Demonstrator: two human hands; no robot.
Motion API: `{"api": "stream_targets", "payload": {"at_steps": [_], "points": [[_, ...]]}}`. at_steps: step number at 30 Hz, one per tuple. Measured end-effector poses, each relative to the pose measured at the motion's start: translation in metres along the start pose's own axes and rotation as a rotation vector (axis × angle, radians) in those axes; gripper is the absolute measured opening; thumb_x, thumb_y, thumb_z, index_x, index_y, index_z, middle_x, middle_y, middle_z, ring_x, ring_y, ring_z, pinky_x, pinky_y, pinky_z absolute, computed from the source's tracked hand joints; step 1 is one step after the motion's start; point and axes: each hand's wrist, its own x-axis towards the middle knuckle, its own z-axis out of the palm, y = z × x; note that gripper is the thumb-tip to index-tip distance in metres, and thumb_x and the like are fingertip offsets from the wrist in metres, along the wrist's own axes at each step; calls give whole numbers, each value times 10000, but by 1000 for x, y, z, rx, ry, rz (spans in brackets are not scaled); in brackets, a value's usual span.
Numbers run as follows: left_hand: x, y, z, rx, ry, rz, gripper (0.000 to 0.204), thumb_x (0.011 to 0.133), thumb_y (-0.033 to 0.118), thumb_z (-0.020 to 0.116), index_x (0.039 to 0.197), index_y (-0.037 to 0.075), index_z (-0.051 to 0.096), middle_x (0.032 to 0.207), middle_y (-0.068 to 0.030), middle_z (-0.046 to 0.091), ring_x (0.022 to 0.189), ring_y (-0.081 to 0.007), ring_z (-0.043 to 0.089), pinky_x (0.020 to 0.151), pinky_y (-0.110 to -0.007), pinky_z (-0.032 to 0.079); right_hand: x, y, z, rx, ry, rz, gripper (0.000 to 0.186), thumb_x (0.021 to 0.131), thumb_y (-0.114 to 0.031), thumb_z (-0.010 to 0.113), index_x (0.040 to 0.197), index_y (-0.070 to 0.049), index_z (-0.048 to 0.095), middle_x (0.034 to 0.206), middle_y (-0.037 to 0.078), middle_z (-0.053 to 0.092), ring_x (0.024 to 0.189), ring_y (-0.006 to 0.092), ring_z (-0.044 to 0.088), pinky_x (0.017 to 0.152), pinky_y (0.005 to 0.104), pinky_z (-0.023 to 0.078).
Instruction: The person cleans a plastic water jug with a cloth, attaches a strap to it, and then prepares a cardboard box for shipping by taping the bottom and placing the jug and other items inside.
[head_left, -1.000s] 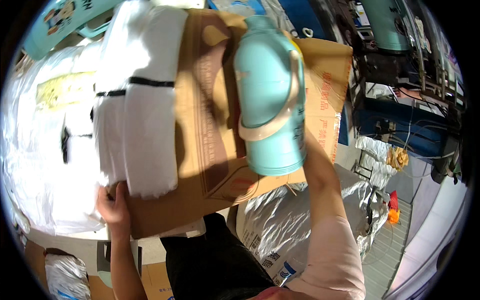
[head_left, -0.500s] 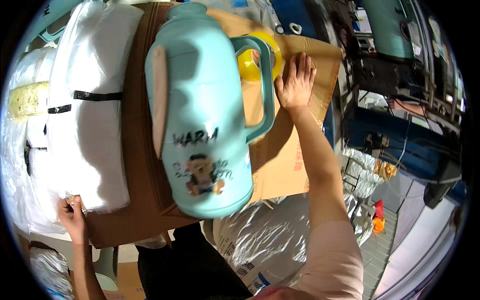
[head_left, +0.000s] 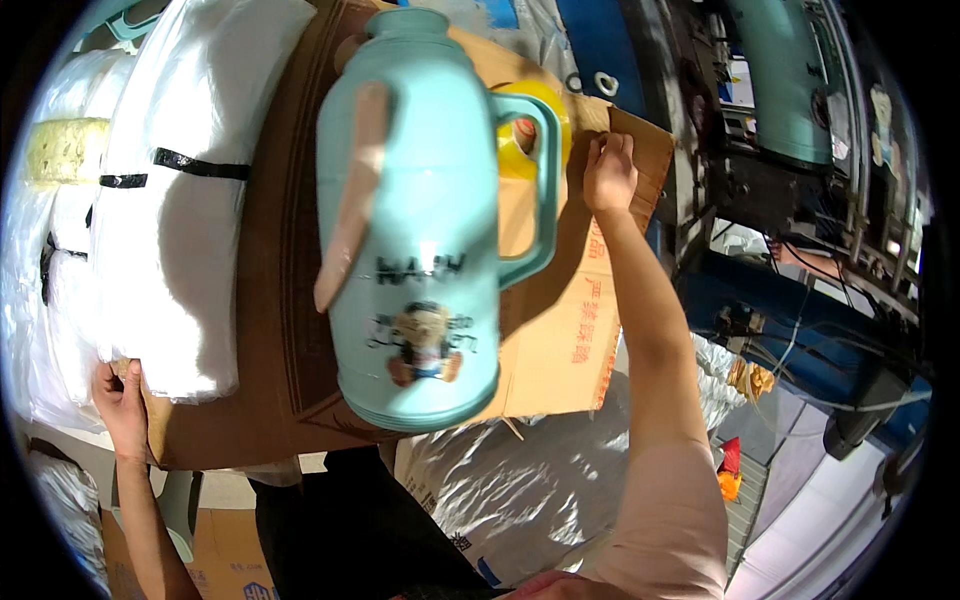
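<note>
Head cam: teal flask point(head_left: 430, 200) was on cardboard point(head_left: 545, 370), neck twd 12 o'clock, side handle point(head_left: 546, 190) at 3, pale strap point(head_left: 355, 205) along its 9 side. R hand point(head_left: 612, 178) was at flask's 2–3, at cardboard's far edge, fingers curled in; couldn't tell if gripping. L hand point(head_left: 122, 412) at approx 8, by cardboard corner & lower end of white bundle point(head_left: 165, 260); thumb near fingers, narrow gap, couldn't tell which was held. Yellow roll point(head_left: 516, 166) at 1–2, partly behind handle. Silver bag point(head_left: 540, 475) at 5. 2nd flask point(head_left: 785, 85) well off at 2.
</note>
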Motion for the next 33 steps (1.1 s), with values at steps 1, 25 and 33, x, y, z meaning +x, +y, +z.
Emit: {"api": "stream_targets", "payload": {"at_steps": [1, 25, 33], "points": [[1, -2, 0, -9, 10, -1, 283, 931, 142, 666, 787, 44, 444, 765, 38, 387, 721, -70, 375, 653, -229, 350, -3, -1, 12, -46, 42, 31, 211, 957, -285, 508, 966, -75, 529, 1012, 164, 558, 843, 403, 616, 721, 489, 516], [0, 2, 4, 5, 74, 85, 255, 886, 87, 697, 727, 40, 504, 679, 42, 415, 637, -59, 354, 558, -245, 313, -47, 26, 29, -262, -193, -88, 221, 936, -223, 439, 874, -57, 571, 808, 180, 668, 753, 396, 654, 665, 504, 529], [-27, 43, 24, 353, 316, 71, 323, 918, 233, 674, 744, 36, 487, 613, -74, 464, 578, -194, 429, 570, -330, 391, -143, -5, -28, -126, -77, 298, 316, 925, -311, 564, 1000, -5, 555, 1113, 254, 564, 981, 426, 575, 828, 502, 478]]}}
